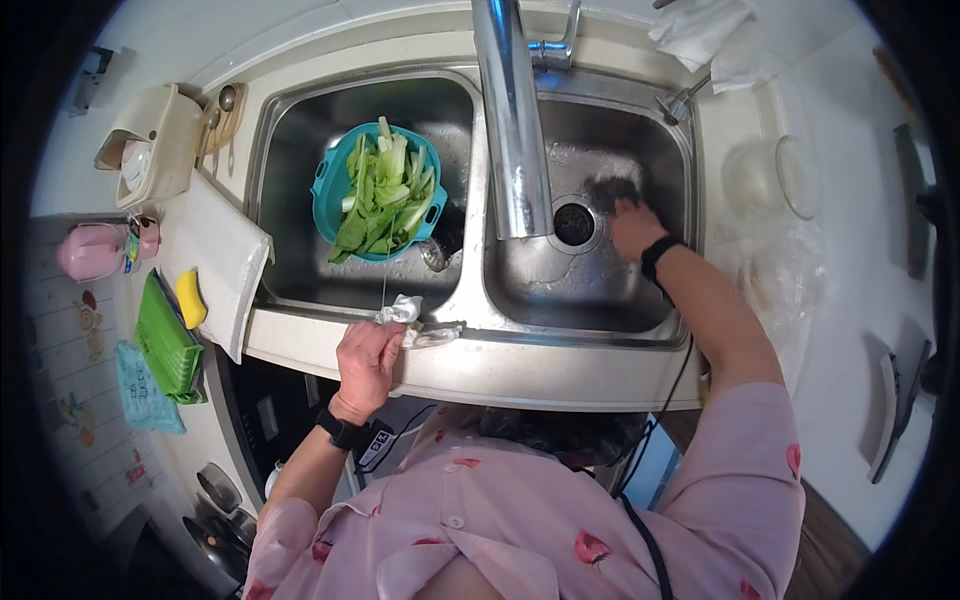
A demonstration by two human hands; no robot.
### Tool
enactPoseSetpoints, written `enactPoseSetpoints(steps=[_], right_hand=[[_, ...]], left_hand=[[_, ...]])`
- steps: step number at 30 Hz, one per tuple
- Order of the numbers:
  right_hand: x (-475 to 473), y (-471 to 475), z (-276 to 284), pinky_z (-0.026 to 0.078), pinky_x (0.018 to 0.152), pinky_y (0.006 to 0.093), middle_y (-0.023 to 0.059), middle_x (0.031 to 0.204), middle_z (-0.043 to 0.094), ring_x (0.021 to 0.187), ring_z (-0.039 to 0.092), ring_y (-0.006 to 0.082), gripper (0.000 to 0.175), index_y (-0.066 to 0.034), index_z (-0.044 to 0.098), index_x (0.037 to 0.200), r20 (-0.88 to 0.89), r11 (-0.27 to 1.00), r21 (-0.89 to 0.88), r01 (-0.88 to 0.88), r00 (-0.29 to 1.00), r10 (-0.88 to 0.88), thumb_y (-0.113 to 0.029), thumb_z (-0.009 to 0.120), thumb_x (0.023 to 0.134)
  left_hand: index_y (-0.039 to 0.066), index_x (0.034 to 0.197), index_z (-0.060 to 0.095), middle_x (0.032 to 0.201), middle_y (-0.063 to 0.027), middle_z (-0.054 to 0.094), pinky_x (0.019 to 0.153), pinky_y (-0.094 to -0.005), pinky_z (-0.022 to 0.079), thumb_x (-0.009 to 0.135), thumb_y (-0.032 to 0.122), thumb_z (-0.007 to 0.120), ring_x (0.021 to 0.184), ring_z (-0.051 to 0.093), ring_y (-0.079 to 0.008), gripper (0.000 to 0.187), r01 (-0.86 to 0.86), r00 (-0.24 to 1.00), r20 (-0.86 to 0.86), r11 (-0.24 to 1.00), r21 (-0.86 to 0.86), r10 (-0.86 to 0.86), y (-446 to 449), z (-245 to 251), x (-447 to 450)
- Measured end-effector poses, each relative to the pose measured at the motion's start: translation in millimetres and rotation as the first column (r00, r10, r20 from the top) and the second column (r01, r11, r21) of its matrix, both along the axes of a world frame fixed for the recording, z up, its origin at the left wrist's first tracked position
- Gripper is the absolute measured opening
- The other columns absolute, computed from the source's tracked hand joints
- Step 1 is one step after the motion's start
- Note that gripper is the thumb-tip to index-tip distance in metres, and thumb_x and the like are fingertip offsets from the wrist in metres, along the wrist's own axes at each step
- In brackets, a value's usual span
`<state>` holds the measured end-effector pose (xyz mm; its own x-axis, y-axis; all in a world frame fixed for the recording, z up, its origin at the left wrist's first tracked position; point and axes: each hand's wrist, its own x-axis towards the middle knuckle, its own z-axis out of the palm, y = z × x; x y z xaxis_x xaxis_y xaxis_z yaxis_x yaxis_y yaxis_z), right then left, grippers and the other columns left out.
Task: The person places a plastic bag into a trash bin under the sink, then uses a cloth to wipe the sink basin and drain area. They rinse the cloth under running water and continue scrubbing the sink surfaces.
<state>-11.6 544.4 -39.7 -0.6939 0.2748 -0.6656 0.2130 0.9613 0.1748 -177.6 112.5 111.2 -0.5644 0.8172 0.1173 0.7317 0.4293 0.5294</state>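
Note:
My right hand (636, 229) is down in the right basin (600, 289) of the stainless steel sink, with its fingers on a dark, blurred thing (611, 191) that may be a scrubber, beside the drain (574, 223). My left hand (369, 360) is at the front rim of the left basin, its fingers and thumb closed on a crumpled white cloth or tissue (403, 309). In the left basin a teal colander (326, 202) holds leafy green vegetables (390, 176). Below the colander's right handle lies a metal drain strainer (433, 255).
A wide chrome faucet spout (517, 135) hangs over the sink's divider. On the left counter lie a white pad (214, 247), a yellow sponge (191, 299) and a green packet (166, 337). A glass bowl (795, 178) and clear plastic (772, 277) are at the right.

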Motion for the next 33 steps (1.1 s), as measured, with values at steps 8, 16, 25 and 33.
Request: enactPoseSetpoints(steps=[8,16,25,33], right_hand=[[-18,-100,5,0.05,0.107,0.0457,0.0226,0.137,0.063,0.124,0.063,0.0379,0.041,-0.0028,0.064,0.131,-0.179,0.715,-0.638,-0.287,0.958,0.226,-0.016,0.052,0.094],[-122,-19,-21,0.034,0.115,0.0586,0.007,0.169,0.033,0.154,0.033,0.0231,0.054,-0.0161,0.044,0.157,-0.273,0.981,-0.111,-0.162,0.954,0.127,-0.02,0.036,0.105],[-59,32,-11,0.045,0.112,0.0497,0.0243,0.149,0.055,0.139,0.054,0.0363,0.049,0.0001,0.06,0.141,-0.211,0.795,-0.254,0.551,0.77,-0.602,-0.02,0.055,0.096],[-110,25,6,0.051,0.101,0.0331,0.0161,0.128,0.07,0.117,0.066,0.0227,0.047,0.0001,0.058,0.141,-0.241,0.232,-0.947,0.224,-0.013,-0.97,-0.005,0.065,0.095]], left_hand=[[0.007,0.095,0.072,0.079,-0.0114,0.063,0.07,-0.0439,0.046,0.097,0.018,0.066,0.074,0.059,-0.0341,0.013,-0.078,0.997,0.009,0.994,0.075,0.078,2,-18,-2],[0.006,0.093,0.073,0.078,-0.0116,0.064,0.07,-0.0431,0.048,0.095,0.016,0.069,0.073,0.06,-0.0343,0.011,-0.102,0.994,0.053,0.992,0.077,0.098,3,-20,-5],[0.007,0.092,0.073,0.077,-0.012,0.064,0.069,-0.0436,0.048,0.096,0.019,0.069,0.074,0.06,-0.0346,0.013,-0.109,0.991,0.083,0.992,0.064,0.104,2,-20,-3],[0.007,0.093,0.073,0.078,-0.012,0.066,0.07,-0.0436,0.048,0.097,0.02,0.068,0.073,0.061,-0.035,0.015,-0.107,0.991,0.089,0.992,0.066,0.101,2,-22,-6]])
